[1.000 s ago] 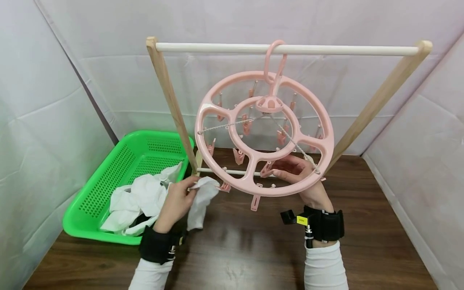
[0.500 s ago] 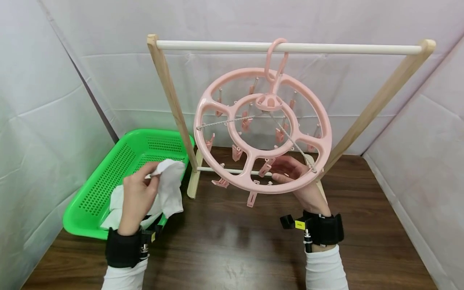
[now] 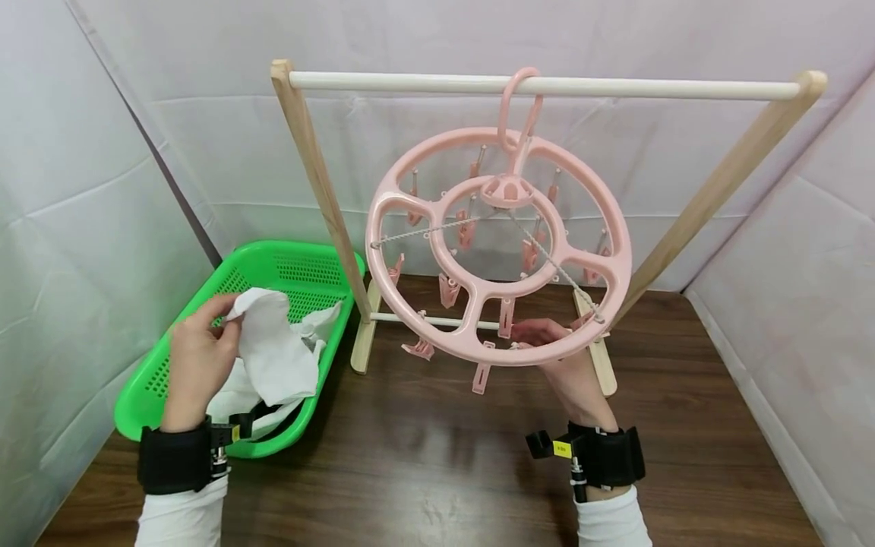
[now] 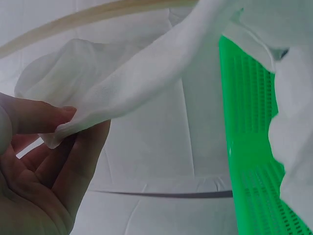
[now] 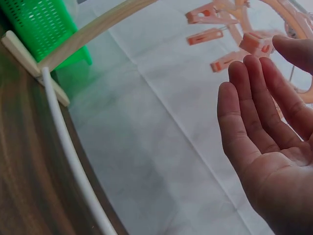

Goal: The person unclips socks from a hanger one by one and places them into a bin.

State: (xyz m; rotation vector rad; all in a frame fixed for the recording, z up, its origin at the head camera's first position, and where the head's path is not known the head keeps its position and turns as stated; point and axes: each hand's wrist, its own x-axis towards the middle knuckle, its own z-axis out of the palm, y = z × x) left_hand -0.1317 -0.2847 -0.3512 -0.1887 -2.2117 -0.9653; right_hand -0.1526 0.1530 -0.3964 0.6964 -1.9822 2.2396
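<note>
In the head view my left hand (image 3: 201,361) pinches a piece of limp white cloth (image 3: 273,346) between thumb and fingers. The cloth hangs over the green basket (image 3: 130,410), where more white cloth (image 3: 229,399) lies. In the left wrist view the thumb presses the gathered edge of the white cloth (image 4: 132,88); its exact kind is unclear. My right hand (image 3: 563,365) is under the front right rim of the pink round clip hanger (image 3: 472,346), partly hidden by it. In the right wrist view its fingers extend loosely, near a pink clip (image 5: 257,44); contact is unclear.
The hanger's hook hangs on the white rail (image 3: 649,87) of a wooden stand (image 3: 311,163). Several pink clips dangle below the ring, including a front clip (image 3: 481,376). A lower white bar (image 3: 437,321) joins the stand's feet. Pale fabric walls (image 3: 813,251) enclose the dark wood table (image 3: 410,456).
My left hand has carried the white cloth left from beside the hanger to above the basket. My right hand has lowered slightly and let go of the pink clip, which now hangs straight.
</note>
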